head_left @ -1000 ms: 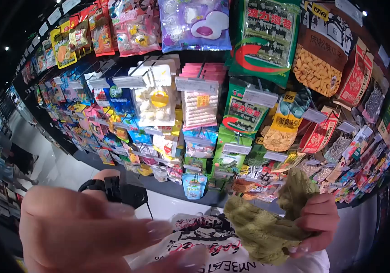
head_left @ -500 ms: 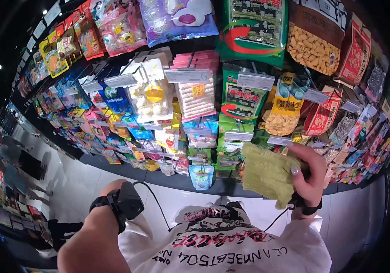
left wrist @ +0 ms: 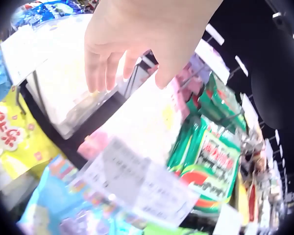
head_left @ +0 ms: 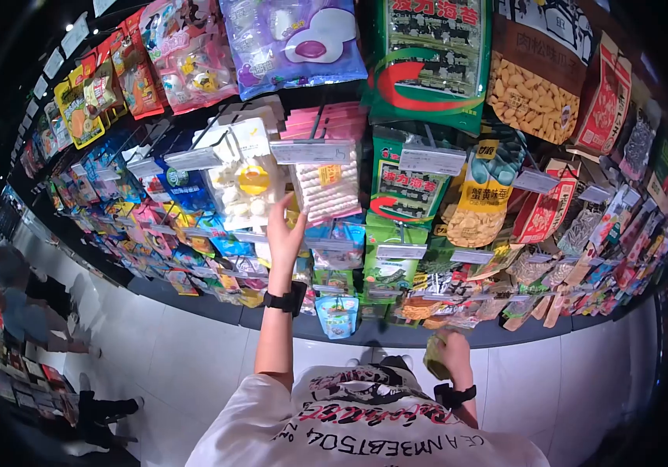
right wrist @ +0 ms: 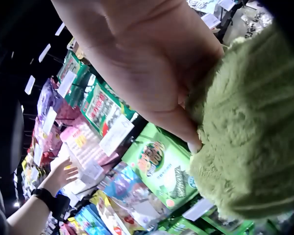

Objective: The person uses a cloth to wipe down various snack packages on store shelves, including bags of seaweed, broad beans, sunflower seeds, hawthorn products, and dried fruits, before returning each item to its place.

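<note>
My left hand [head_left: 283, 237] reaches up to the hanging snacks, its fingers spread and holding nothing. Its fingertips are right at the lower edges of a clear bag of white round sweets [head_left: 244, 206] and a pink-edged pack of white twisted sticks [head_left: 328, 194]. In the left wrist view the fingers [left wrist: 110, 68] hang down over the gap between these two packs, which look washed out by glare. Low in front of the shirt, my right hand [head_left: 454, 356] grips a fuzzy green cloth [right wrist: 250, 127]; the cloth hides most of its fingers in the right wrist view.
Rows of snack bags hang on hooks with price tags [head_left: 314, 152]. Green seaweed packs [head_left: 408, 183] hang to the right, with a brown bag of seeds [head_left: 532, 101] beyond. People's legs [head_left: 108, 409] show on the tiled floor at left.
My left hand has risen from low at the left to the hanging packs. My right hand has lowered toward the shirt with the green cloth, now bunched smaller in its grip.
</note>
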Demonstrator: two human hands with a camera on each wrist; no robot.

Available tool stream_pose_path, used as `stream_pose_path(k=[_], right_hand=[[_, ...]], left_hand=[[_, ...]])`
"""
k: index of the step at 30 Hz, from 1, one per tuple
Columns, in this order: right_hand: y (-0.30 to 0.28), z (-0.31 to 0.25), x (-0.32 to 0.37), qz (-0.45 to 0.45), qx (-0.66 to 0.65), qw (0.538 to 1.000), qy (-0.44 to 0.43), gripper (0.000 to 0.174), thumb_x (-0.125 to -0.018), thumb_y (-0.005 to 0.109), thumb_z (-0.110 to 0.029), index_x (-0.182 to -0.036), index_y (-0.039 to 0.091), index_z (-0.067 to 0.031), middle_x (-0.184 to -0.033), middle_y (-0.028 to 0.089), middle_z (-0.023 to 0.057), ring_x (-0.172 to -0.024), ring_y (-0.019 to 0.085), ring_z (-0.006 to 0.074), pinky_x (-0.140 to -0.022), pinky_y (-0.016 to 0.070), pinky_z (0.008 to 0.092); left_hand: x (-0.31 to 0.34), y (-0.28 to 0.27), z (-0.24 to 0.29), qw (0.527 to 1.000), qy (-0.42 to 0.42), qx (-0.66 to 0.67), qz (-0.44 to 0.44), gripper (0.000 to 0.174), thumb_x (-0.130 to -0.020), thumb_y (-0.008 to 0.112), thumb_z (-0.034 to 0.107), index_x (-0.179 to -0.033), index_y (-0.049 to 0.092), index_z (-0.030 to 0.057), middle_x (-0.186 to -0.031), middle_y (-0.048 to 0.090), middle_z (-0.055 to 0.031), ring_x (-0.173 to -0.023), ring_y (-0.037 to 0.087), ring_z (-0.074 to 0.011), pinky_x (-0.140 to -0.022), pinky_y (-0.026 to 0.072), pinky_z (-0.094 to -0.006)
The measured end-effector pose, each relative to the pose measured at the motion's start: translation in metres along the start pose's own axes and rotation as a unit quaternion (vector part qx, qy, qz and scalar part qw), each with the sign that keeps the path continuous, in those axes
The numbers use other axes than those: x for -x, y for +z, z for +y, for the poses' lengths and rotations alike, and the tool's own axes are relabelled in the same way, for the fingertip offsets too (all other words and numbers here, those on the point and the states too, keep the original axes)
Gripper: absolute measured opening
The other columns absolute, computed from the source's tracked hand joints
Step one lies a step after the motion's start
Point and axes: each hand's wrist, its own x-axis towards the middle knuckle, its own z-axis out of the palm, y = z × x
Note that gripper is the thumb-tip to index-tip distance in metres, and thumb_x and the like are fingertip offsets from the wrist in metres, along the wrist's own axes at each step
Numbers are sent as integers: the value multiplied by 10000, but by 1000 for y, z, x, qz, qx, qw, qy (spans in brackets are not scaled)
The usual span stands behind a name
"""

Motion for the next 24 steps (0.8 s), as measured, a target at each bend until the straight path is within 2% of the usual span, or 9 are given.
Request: stream_pose_path(k=[2, 4, 8, 12, 13, 14, 18, 22, 24], right_hand=[[10, 8, 6, -64, 63, 995, 49, 199, -656, 525, -99, -829, 605, -44, -764, 565, 211, -728, 551, 354, -663, 447, 417], [11, 9, 10, -17, 57, 998, 25, 129, -670, 537, -129, -750, 593, -43, -714, 559, 189, -686, 549, 351, -602, 447, 417], [-2, 17, 7, 17, 39, 997, 59, 122, -683, 504, -90, -750, 589, -34, -709, 553, 190, -675, 541, 357, -599, 437, 422], [-14, 16, 4, 99, -18, 992, 78, 113, -707, 505, -74, -759, 577, -5, -740, 549, 185, -698, 530, 357, -610, 426, 405], [-23, 7, 3, 88, -34, 992, 83, 120, -731, 512, -75, -792, 573, 9, -754, 548, 179, -695, 539, 339, -620, 431, 370], [-25, 7, 1, 91, -34, 992, 84, 120, -731, 512, -75, -792, 573, 9, -754, 548, 179, -695, 539, 339, -620, 431, 370], [-36, -12, -4, 143, -201, 967, 59, 143, -751, 447, -23, -847, 544, 21, -764, 539, 171, -709, 530, 298, -643, 419, 322], [-60, -43, -14, 218, -289, 932, 2, 172, -781, 394, -4, -893, 521, 28, -822, 521, 117, -793, 498, 202, -722, 377, 269], [-69, -56, -20, 236, -308, 921, -17, 168, -787, 392, -11, -898, 514, 23, -839, 507, 112, -807, 488, 200, -741, 364, 260]], left_hand=[[2, 18, -10, 999, -30, 35, -21, 282, -725, 592, 123, -978, 517, 21, -911, 560, -136, -857, 548, -189, -683, 439, -277], [0, 23, -3, 999, -27, 35, -6, 234, -730, 588, 109, -927, 518, 5, -836, 575, -100, -774, 552, -161, -666, 432, -261], [-9, 43, -17, 960, -48, 266, -78, 202, -753, 576, 80, -911, 510, -26, -813, 575, -54, -734, 505, -87, -658, 402, -215], [-13, 35, -1, 950, -81, 295, -64, 195, -776, 564, 99, -917, 509, -25, -787, 567, -38, -707, 506, -84, -628, 404, -209], [-9, 17, 27, 934, -212, 266, -106, 203, -783, 555, 102, -937, 501, -19, -773, 555, -23, -655, 485, -57, -565, 384, -185], [-4, 13, 28, 922, -193, 315, -116, 222, -805, 541, 185, -943, 515, 13, -629, 488, 47, -452, 388, -9, -374, 300, -125], [29, -4, 43, 859, -265, 415, -140, 146, -815, 534, 190, -884, 513, 64, -566, 384, 90, -453, 285, 22, -387, 203, -150], [64, -21, 57, 889, -254, 356, -133, 144, -805, 550, 183, -826, 499, 51, -514, 365, 84, -389, 278, 0, -343, 201, -173], [77, -39, 85, 886, -300, 278, -217, 153, -799, 557, 172, -815, 493, 33, -497, 399, 63, -367, 319, -11, -335, 230, -184]])
